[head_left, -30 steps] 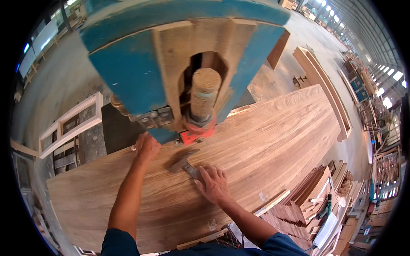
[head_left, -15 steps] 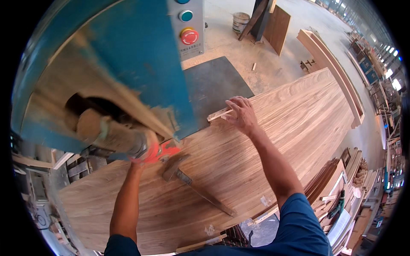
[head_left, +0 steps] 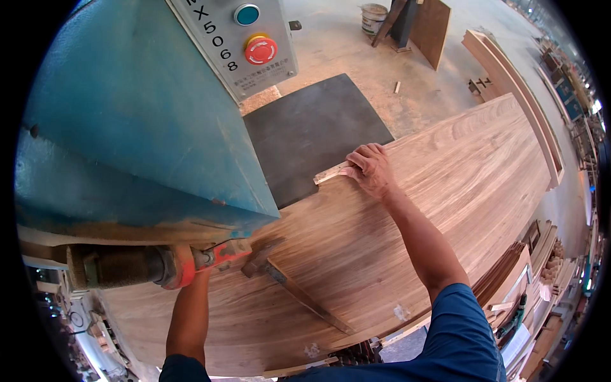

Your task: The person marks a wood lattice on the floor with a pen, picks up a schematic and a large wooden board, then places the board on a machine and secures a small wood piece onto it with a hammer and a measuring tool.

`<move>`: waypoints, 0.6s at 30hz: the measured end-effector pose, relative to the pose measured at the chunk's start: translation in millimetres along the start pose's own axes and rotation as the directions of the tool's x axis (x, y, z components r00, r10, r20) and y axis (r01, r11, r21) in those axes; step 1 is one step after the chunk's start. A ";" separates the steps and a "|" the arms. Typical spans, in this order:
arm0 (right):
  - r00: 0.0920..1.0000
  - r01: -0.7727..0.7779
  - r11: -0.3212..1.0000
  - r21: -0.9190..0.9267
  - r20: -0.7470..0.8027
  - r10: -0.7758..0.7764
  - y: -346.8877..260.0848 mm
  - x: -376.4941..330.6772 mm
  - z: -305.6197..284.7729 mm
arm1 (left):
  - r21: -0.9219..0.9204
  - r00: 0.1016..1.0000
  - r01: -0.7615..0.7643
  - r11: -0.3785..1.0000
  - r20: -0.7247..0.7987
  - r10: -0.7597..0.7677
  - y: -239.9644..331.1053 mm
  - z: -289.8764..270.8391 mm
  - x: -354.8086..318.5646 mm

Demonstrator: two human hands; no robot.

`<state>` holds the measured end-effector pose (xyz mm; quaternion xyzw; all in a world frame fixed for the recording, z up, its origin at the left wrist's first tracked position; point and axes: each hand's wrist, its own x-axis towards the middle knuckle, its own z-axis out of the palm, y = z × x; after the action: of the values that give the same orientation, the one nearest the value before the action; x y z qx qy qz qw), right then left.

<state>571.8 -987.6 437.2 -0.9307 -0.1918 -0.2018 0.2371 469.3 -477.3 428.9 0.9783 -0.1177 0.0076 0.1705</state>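
A large wooden panel lies across the dark machine table of a blue machine. My right hand rests at the panel's far edge, fingers curled on a thin pale wood strip that sticks out over the dark table. My left forearm reaches up under the machine's head, and its hand is hidden behind the orange guard and the dusty cylinder. A small wooden block with a long thin slat lies on the panel just right of the guard.
A grey control box with a red round button and a blue one sits on the machine. Beyond it are a concrete floor, a bucket, leaning boards and long planks. Stacked timber stands at the right.
My right hand left the block near the guard, reached to the panel's far edge and took the pale strip. My view swung left. The left arm stayed under the machine head.
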 end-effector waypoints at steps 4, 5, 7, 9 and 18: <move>0.999 0.008 1.000 0.027 -0.035 -0.007 -1.0 -1.3 -1.1 | 0.002 1.000 -0.002 1.000 0.016 0.002 -3.5 2.9 6.7; 0.999 0.007 0.999 0.038 -0.038 -0.006 -1.5 -0.8 1.0 | 0.003 1.000 -0.001 1.000 0.019 0.001 -4.4 2.7 7.2; 0.999 0.010 0.999 0.052 -0.040 -0.008 -1.2 1.3 1.5 | 0.005 1.000 0.005 1.000 0.025 -0.005 -7.2 3.2 7.4; 1.000 -0.005 0.999 0.045 -0.010 0.006 0.2 2.1 -0.8 | 0.002 1.000 0.008 1.000 0.026 -0.008 -9.1 2.9 6.8; 0.998 0.059 0.995 0.082 -0.041 -0.056 5.7 2.4 -0.4 | 0.001 0.999 0.015 1.000 0.049 -0.015 -7.4 -1.5 7.7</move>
<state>576.3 -991.8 436.5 -0.9101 -0.2220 -0.2185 0.2732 478.5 -471.8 428.2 0.9791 -0.1143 -0.0179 0.1675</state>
